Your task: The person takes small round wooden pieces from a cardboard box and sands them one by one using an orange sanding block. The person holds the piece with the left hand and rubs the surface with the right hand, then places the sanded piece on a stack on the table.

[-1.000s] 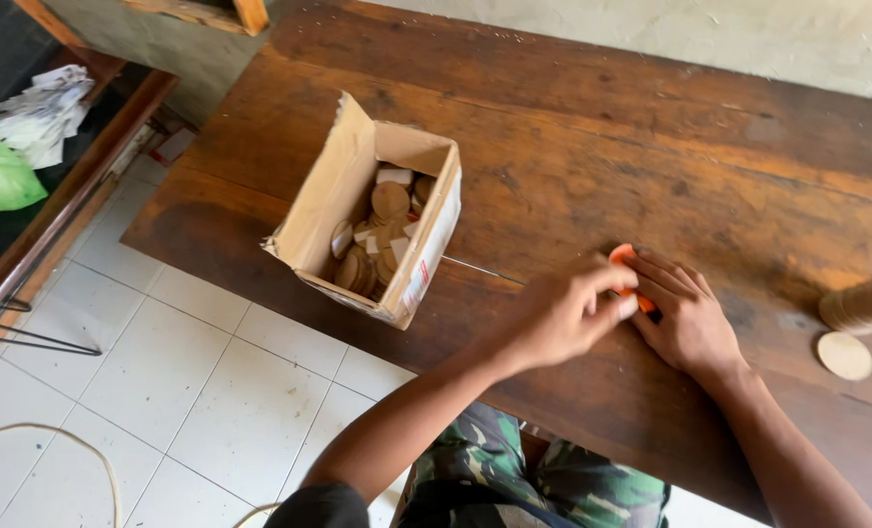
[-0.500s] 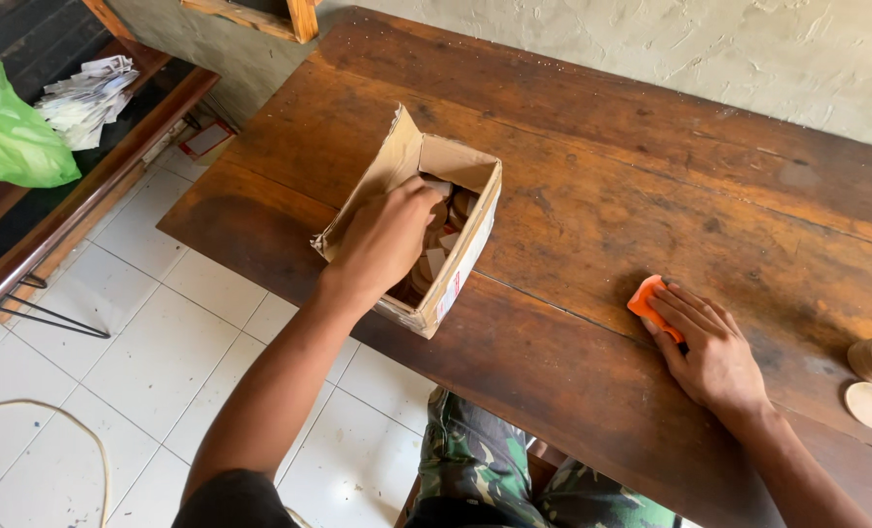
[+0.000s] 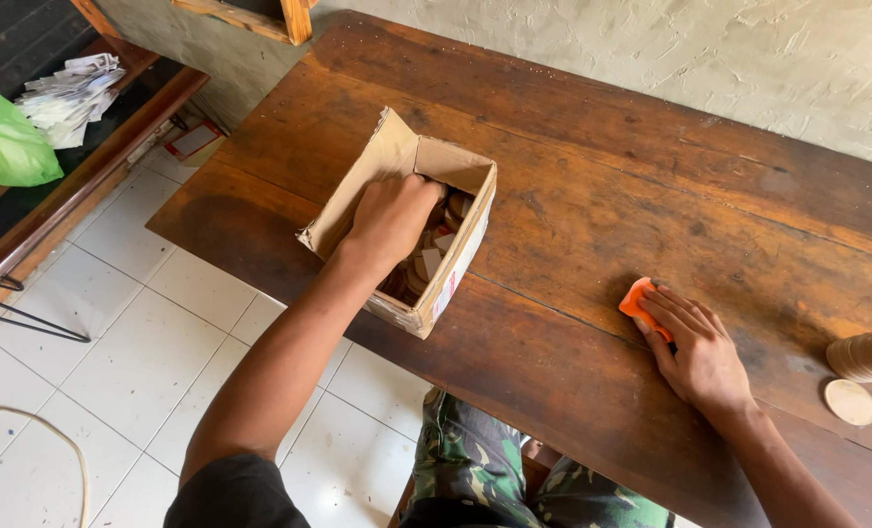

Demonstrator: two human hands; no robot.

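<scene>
Head view: left hand [image 3: 392, 217] sat inside cardboard box [image 3: 359, 191] near surface's left front edge, fingers curled among wooden discs [image 3: 434, 256]; grip hidden, cannot tell. Right hand [image 3: 695, 344] lay flat, fingers together, pressing orange pad [image 3: 635, 297]. Risk: box overhung front edge, careless pull might tip it off.

One open cardboard box [image 3: 411, 235] is seen on the wooden table [image 3: 592, 176]; a green bag [image 3: 5, 142] is seen at the far left.

The box is brown, rectangular, with its flaps raised and a white printed label on its near side. A small red-and-white packet [image 3: 194, 142] is seen on the floor tiles.
</scene>
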